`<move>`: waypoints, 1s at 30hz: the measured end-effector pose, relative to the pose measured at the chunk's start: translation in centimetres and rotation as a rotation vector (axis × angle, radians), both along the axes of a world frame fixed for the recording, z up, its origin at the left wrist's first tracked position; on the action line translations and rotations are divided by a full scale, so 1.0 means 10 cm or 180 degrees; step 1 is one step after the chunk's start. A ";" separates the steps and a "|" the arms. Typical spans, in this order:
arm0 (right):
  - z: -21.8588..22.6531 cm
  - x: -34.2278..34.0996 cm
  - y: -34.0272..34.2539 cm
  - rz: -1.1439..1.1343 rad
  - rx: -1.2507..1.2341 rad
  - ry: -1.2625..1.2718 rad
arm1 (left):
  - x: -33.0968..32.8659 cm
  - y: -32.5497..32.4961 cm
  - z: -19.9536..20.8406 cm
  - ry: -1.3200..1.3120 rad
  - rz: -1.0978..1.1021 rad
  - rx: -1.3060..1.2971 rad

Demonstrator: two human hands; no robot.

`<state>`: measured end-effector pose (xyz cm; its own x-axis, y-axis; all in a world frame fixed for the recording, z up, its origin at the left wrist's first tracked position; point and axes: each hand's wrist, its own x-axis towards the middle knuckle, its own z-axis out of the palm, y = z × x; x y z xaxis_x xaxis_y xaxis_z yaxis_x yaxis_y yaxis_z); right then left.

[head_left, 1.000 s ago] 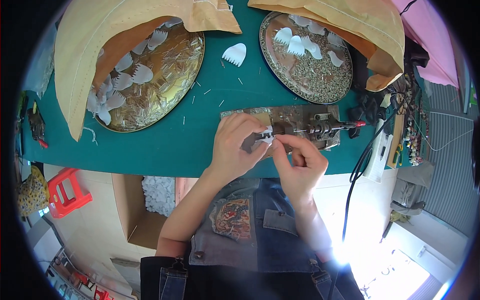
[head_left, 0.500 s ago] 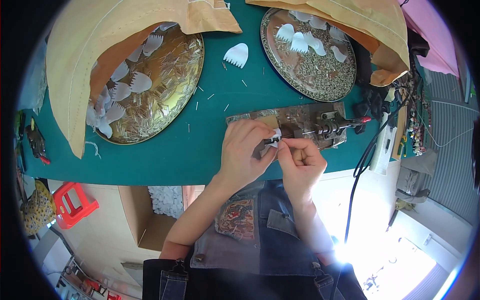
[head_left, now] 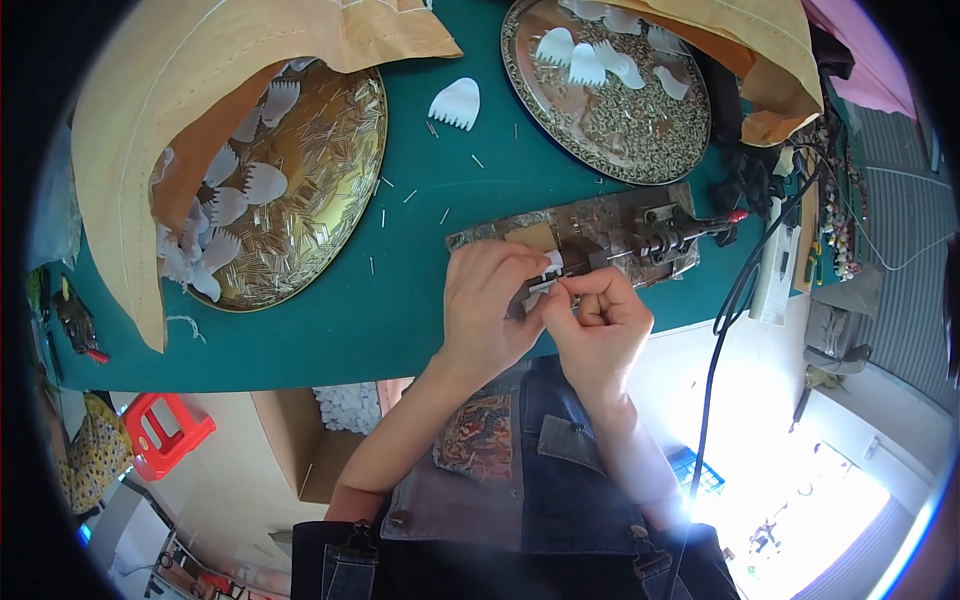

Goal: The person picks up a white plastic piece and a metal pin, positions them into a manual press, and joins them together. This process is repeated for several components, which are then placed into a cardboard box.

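The left hand (head_left: 487, 300) and right hand (head_left: 597, 322) are both pinching a small white plastic piece (head_left: 548, 268) at the near edge of the metal jig (head_left: 600, 235), right of centre on the green desk (head_left: 330, 300). Judgement: the piece is best held level and seated squarely, fingertips staying clear of the clamp (head_left: 672, 232).

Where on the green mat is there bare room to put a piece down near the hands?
Best patch: the green mat between the gold tray and the left hand, down to the table's near edge. Between the two trays only a lone white comb piece and stray pins. Crowded: around the metal jig, and cables at right.
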<state>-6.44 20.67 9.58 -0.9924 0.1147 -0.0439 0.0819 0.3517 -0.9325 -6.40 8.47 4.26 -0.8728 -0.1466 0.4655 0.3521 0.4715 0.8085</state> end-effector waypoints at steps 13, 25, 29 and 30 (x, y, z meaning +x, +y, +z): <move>0.01 -0.01 -0.06 0.0078 0.0477 0.0284 | 0.01 0.01 0.01 -0.0073 0.0057 0.0101; 0.02 -0.06 -0.08 0.0099 0.0810 0.0423 | 0.01 0.00 -0.01 -0.0139 0.0014 0.0165; 0.10 -0.07 -0.07 0.0156 0.0859 0.0280 | 0.01 -0.01 -0.01 -0.0152 -0.0018 0.0186; 0.12 -0.08 -0.06 0.0227 0.0914 0.0255 | 0.01 -0.01 0.00 -0.0162 -0.0015 0.0192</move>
